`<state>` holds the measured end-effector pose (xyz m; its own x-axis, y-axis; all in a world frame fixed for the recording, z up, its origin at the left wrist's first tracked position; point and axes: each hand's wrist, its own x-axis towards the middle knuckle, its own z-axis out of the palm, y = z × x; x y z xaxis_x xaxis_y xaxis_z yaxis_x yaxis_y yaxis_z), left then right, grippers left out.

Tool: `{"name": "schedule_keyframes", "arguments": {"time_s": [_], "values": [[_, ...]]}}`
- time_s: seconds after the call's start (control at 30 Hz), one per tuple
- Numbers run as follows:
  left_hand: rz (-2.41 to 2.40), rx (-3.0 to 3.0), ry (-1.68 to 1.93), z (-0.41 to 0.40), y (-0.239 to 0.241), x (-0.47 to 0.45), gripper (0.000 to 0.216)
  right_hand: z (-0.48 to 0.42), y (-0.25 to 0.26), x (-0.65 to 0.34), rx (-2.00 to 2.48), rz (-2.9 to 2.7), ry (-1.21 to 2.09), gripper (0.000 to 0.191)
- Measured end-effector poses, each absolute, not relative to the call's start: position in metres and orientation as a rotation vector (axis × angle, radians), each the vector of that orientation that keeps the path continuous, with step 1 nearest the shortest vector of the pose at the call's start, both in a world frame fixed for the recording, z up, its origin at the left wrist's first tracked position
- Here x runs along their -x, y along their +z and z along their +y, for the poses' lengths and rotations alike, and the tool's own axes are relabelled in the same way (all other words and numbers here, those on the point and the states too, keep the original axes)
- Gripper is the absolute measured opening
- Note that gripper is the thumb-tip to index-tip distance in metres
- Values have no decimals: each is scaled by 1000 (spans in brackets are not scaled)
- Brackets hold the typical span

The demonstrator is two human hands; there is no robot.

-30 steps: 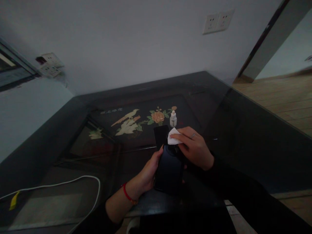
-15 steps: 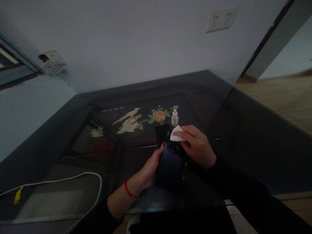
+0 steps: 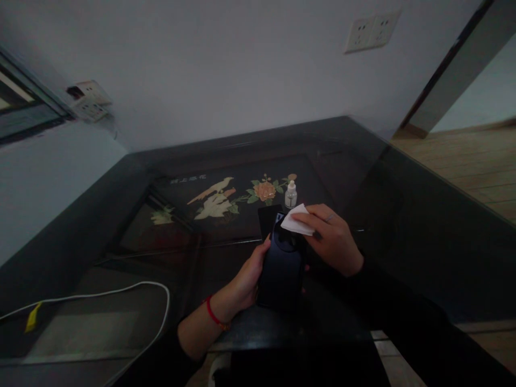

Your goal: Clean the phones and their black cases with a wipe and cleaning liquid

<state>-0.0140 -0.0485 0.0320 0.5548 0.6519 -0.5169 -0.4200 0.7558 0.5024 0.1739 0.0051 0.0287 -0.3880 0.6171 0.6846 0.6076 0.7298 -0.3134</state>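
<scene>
A dark blue phone (image 3: 281,277) is gripped along its sides by my left hand (image 3: 248,277), its back with a round camera area facing up. In my right hand (image 3: 334,239) is a folded white wipe (image 3: 297,220), pinched at the phone's upper end over the camera area. Just beyond the phone's top lies a flat black rectangular object (image 3: 269,216) on the table. Behind the wipe a small white-capped dropper bottle (image 3: 291,195) stands upright. The lower fingers of my left hand are mostly hidden under the phone.
The dark glossy table (image 3: 363,156) carries a bird-and-flower picture (image 3: 217,204) and meets the wall at the back. A white cable (image 3: 100,295) with a yellow tag (image 3: 33,318) curves across the left front. Wall sockets (image 3: 373,31) are above.
My right hand and the wipe have shifted slightly to the right, baring more of the phone's top corner. My left hand still holds the phone in nearly the same place.
</scene>
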Motion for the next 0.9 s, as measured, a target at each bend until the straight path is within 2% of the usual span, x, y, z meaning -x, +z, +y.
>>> {"name": "schedule_keyframes", "arguments": {"time_s": [0.2,0.47,0.7,0.9], "values": [[765,-428,629,-50,29,12,66,5,28,-172,839,-2173,-3,36],[832,-374,717,-46,35,15,63,3,33,-172,1027,-2122,-132,23],[812,-393,667,-48,37,15,62,5,32,-168,944,-2141,-145,26],[905,-367,745,-45,44,17,64,6,33,-174,1047,-2092,-109,25]]}}
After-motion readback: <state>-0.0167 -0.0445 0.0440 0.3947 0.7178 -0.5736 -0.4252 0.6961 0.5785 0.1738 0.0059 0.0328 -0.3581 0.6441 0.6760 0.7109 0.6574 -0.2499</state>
